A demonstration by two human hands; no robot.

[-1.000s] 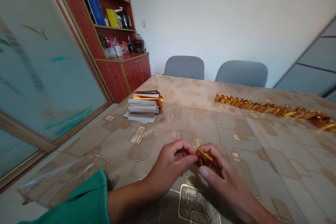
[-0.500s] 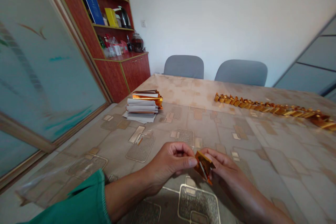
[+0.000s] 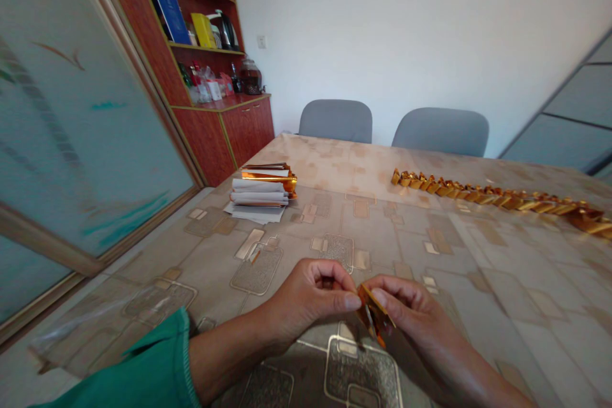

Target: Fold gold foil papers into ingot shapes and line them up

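Gold foil (image 3: 375,317), folded into a small piece, hangs between the two hands just above the patterned tablecloth (image 3: 415,236). The right hand (image 3: 411,312) holds it, thumb and fingers closed narrowly on its upper edge — a light pinch, with the lower corner pointing down. The left hand (image 3: 308,299), reaching out of a green sleeve (image 3: 157,363), is loosely curled, its thumb (image 3: 352,301) just beside the foil — touching or not, I cannot tell. Farther up the table lie a stack of white papers and gold sheets (image 3: 261,194) and a long row of folded gold pieces (image 3: 492,199).
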